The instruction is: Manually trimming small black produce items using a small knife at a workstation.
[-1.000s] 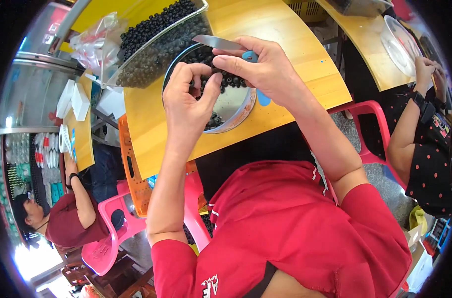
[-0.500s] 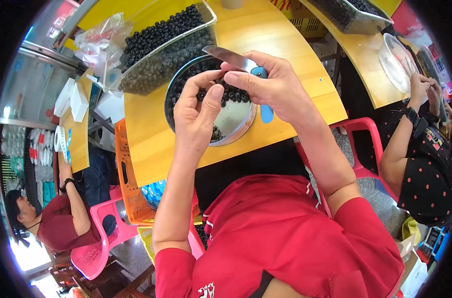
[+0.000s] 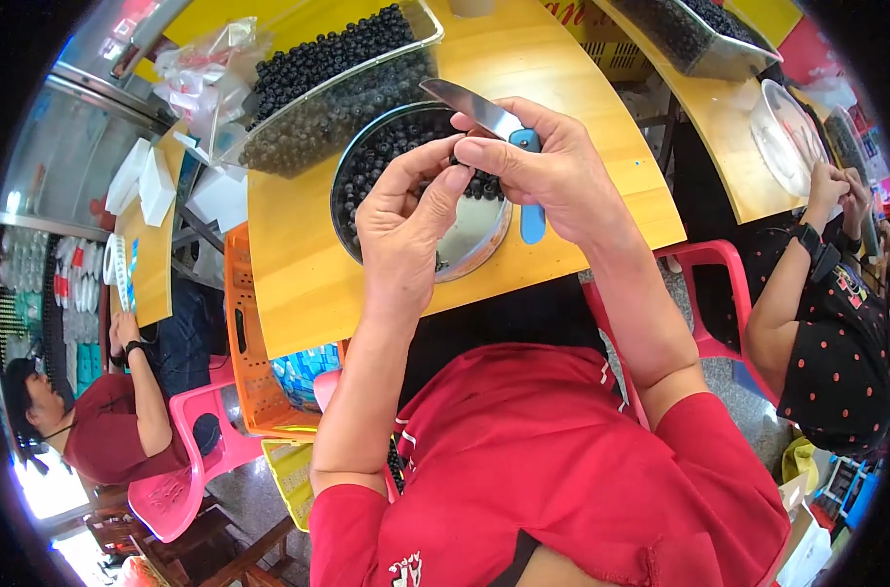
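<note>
My right hand (image 3: 562,166) is closed round a knife with a blue handle (image 3: 531,215) and a short, broad blade (image 3: 474,108) that points up and to the left. Between the fingertips of my left hand (image 3: 401,220) is a pinched small black bead, mostly hidden by the fingers. The tips of both hands meet above a round metal bowl (image 3: 494,243). Loose round black beads (image 3: 372,161), some with pale holes, lie in its far and left parts; bare metal shows at the near right.
A clear plastic bin (image 3: 430,41) full of black beads stands beyond the bowl on the wooden table (image 3: 582,108). An orange crate (image 3: 259,377) is below the table's left edge. One person (image 3: 122,421) sits at left, another (image 3: 826,342) works at right.
My left hand has moved right and come up against the right fingertips. The right hand and knife have shifted slightly right. In the picture, the bowl and bin also sit a little further right.
</note>
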`<state>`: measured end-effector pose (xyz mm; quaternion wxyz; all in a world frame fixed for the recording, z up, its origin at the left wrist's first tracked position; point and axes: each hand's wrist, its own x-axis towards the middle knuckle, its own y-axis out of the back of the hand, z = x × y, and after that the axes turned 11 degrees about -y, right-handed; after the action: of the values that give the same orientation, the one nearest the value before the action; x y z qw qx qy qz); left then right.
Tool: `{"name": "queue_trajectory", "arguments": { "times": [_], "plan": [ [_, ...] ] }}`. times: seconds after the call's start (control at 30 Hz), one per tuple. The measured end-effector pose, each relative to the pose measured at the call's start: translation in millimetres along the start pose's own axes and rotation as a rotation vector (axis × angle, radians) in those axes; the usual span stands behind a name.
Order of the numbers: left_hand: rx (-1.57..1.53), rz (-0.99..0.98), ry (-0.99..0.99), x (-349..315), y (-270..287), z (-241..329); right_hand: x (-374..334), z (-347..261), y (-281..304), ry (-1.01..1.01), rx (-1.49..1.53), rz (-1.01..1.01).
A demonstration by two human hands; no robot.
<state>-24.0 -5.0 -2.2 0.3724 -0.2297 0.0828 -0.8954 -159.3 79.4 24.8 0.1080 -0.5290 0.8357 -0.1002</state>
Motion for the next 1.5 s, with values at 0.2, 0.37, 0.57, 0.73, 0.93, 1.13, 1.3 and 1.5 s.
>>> {"name": "queue_trajectory", "arguments": {
  "times": [0.2,0.37,0.57,0.73,0.93,1.13,1.3,1.5],
  "plan": [
    [0.139,0.051,-0.037,-1.0,-9.8,2.5,2.2,4.8,-0.4,-0.04,0.101,-0.012],
    [0.215,0.031,-0.09,-3.6,-5.8,-1.1,-0.4,2.8,0.6,-0.074,0.126,-0.05],
    [0.3,0.043,-0.114,-3.3,-2.9,0.6,0.4,5.9,0.5,-0.004,-0.057,-0.027],
    [0.336,0.048,-0.195,-4.6,-1.0,-2.5,-2.3,3.2,-0.9,-0.043,0.022,-0.065],
    [0.107,0.111,-0.074,-6.6,3.5,0.9,-4.2,1.8,-2.2,-0.003,-0.047,-0.033],
    [-0.177,0.098,0.013,-2.9,6.2,-0.4,-7.1,4.4,-6.9,0.167,-0.2,-0.051],
    [-0.235,0.077,0.003,-3.0,5.7,-1.1,-4.5,11.5,-6.3,0.253,-0.29,-0.03],
    [-0.238,0.098,0.029,-2.9,2.6,-1.2,-8.7,6.1,-5.8,0.168,-0.274,-0.051]
  ]
}}
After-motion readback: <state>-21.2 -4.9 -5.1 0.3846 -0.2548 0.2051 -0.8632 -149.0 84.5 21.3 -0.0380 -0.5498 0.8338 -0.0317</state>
